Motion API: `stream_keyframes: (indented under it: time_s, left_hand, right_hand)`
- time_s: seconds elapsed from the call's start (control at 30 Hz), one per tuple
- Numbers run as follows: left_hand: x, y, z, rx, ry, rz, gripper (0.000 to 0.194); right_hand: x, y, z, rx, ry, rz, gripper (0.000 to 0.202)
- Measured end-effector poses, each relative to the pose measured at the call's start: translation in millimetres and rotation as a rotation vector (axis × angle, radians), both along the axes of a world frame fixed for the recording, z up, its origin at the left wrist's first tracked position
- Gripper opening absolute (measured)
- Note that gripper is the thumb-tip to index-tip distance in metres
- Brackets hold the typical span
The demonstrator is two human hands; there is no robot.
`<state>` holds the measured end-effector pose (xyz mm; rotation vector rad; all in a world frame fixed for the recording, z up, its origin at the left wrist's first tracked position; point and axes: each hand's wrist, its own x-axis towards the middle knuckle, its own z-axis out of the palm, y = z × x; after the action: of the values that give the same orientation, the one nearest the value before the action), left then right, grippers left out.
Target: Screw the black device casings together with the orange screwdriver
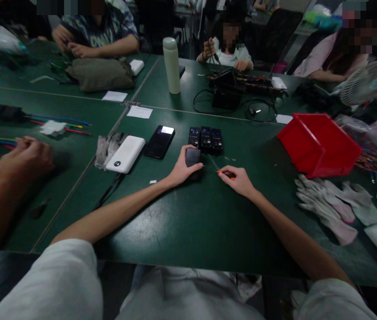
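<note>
In the head view my left hand (pixel 185 168) is closed round a small black box (pixel 193 156), held just above the green table. My right hand (pixel 237 179) grips a screwdriver (pixel 226 174) with an orange and black handle; its thin shaft points up and left toward the box, apart from it. Right behind the held box stand three black devices (pixel 205 138) side by side, each with a small dark screen. A black phone (pixel 160 142) lies to their left, beside a white power bank (pixel 126 154) with a cable.
A red bin (pixel 319 144) and work gloves (pixel 328 204) lie to the right, near a fan (pixel 370 82). A pale bottle (pixel 172 66) stands behind the devices. At the left, a co-worker's hand (pixel 21 164) holds coloured wires. Other people sit across the table.
</note>
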<state>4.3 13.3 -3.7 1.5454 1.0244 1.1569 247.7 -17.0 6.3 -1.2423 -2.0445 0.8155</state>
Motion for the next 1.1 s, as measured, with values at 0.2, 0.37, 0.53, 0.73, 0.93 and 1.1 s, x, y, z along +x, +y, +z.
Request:
stream_keyframes:
  time_s: [0.2,0.37,0.53,0.73,0.93,1.1]
  left_hand:
    - [0.1,0.1,0.2,-0.007,-0.002,-0.016,0.061]
    - [0.0,-0.6,1.9,-0.007,-0.003,-0.016,0.059]
    - [0.0,-0.7,1.8,-0.01,-0.005,-0.017,0.06]
    - [0.2,0.0,-0.5,-0.006,-0.014,-0.011,0.059]
    - [0.1,1.1,-1.7,0.0,-0.001,-0.005,0.06]
    - [-0.1,0.9,-1.1,0.001,0.0,-0.015,0.06]
  right_hand:
    - [0.5,0.3,-0.3,0.004,-0.018,0.008,0.025]
    - [-0.6,-0.4,2.8,-0.006,-0.026,0.014,0.025]
    - [-1.5,-0.7,3.7,-0.003,-0.018,0.004,0.024]
    - [-1.3,-1.1,5.1,0.004,-0.028,0.011,0.025]
    - [-1.9,-1.0,5.4,0.011,-0.041,0.014,0.024]
    - [-1.4,-0.6,3.5,0.031,-0.048,0.009,0.023]
